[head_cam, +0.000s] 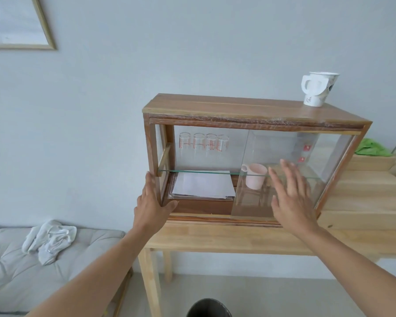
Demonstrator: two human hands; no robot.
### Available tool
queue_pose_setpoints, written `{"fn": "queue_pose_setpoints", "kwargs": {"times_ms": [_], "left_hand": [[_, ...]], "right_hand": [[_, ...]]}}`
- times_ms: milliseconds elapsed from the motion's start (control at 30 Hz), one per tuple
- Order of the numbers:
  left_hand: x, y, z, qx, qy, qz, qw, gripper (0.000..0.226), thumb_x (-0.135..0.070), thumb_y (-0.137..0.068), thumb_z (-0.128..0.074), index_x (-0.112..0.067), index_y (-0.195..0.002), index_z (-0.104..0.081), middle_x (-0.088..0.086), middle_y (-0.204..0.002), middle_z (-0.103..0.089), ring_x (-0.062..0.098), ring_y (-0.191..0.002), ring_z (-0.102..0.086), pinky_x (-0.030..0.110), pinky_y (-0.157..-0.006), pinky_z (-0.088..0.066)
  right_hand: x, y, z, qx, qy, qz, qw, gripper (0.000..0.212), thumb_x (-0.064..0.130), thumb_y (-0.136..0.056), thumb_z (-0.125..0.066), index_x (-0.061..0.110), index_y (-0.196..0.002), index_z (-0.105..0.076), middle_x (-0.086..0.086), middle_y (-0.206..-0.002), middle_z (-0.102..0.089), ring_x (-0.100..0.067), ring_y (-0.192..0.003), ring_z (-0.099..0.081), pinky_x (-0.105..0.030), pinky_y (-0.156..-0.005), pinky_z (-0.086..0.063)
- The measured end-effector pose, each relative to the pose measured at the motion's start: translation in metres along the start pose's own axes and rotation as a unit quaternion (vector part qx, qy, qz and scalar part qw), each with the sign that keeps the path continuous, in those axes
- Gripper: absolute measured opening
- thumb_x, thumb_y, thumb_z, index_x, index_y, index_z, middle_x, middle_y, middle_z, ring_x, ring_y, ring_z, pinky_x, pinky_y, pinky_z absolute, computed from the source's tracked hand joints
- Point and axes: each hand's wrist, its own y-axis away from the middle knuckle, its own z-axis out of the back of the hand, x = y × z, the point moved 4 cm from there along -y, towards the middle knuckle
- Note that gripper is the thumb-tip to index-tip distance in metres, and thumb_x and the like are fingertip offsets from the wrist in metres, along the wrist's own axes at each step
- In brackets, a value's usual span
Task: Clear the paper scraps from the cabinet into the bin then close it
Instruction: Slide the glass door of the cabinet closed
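Observation:
A wooden cabinet [249, 108] with sliding glass doors stands on a light wooden table [238, 239]. Its left half is open, and the glass door [284, 152] covers the right half. White paper sheets [204, 185] lie on the lower shelf in the open part. My left hand [152, 202] rests against the cabinet's left front post with its thumb on the bottom frame. My right hand [290, 195] lies flat, fingers spread, on the glass door. A dark bin [208, 308] shows at the bottom edge, on the floor below the table.
Several glass measuring cups [202, 143] stand on the upper glass shelf. A pink mug [255, 176] sits behind the glass. A paper cup [318, 89] stands on the cabinet top. A grey cushioned bench [14, 266] with white cloth [49, 239] is at the left.

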Motion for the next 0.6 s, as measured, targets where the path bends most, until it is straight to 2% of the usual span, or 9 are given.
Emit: {"fn": "queue_pose_setpoints", "kwargs": {"times_ms": [67,200,333,600], "left_hand": [[0.000,-0.001,-0.003,0.001,0.027,0.000,1.000,0.125,-0.050,-0.082,-0.081,-0.051,-0.155,0.021,-0.007,-0.168,-0.030,0.038,-0.144,-0.040,0.064,-0.109,-0.040],[0.002,0.001,-0.002,0.003,0.020,-0.011,1.000,0.137,-0.046,-0.078,-0.087,-0.064,-0.144,0.032,-0.006,-0.169,-0.031,0.037,-0.144,-0.042,0.064,-0.107,-0.043],[0.003,0.001,0.000,0.005,0.000,-0.014,1.000,0.141,-0.050,-0.076,-0.089,-0.063,-0.143,0.034,-0.002,-0.168,-0.034,0.040,-0.143,-0.043,0.066,-0.107,-0.042],[0.001,0.004,-0.003,0.000,-0.010,-0.017,1.000,0.142,-0.054,-0.075,-0.088,-0.055,-0.149,0.034,-0.005,-0.171,-0.026,0.035,-0.149,-0.035,0.065,-0.110,-0.037]], "right_hand": [[-0.020,-0.007,-0.001,-0.004,0.039,0.004,0.999,0.108,0.027,-0.084,-0.081,0.017,-0.170,-0.017,-0.017,-0.179,0.002,-0.045,-0.164,0.000,-0.070,-0.127,-0.014],[-0.042,-0.015,-0.010,-0.007,0.097,0.038,0.995,0.129,0.042,-0.075,-0.091,0.015,-0.171,-0.009,-0.021,-0.178,0.005,-0.051,-0.162,0.005,-0.078,-0.123,-0.008],[-0.036,-0.017,-0.022,-0.026,0.111,0.032,0.993,0.130,0.044,-0.076,-0.090,0.012,-0.171,-0.007,-0.025,-0.177,0.005,-0.054,-0.161,0.006,-0.078,-0.124,-0.006],[0.000,-0.029,-0.025,-0.033,0.109,0.063,0.991,0.125,0.053,-0.080,-0.084,0.014,-0.171,-0.007,-0.021,-0.178,0.005,-0.051,-0.162,0.004,-0.077,-0.124,-0.006]]}}
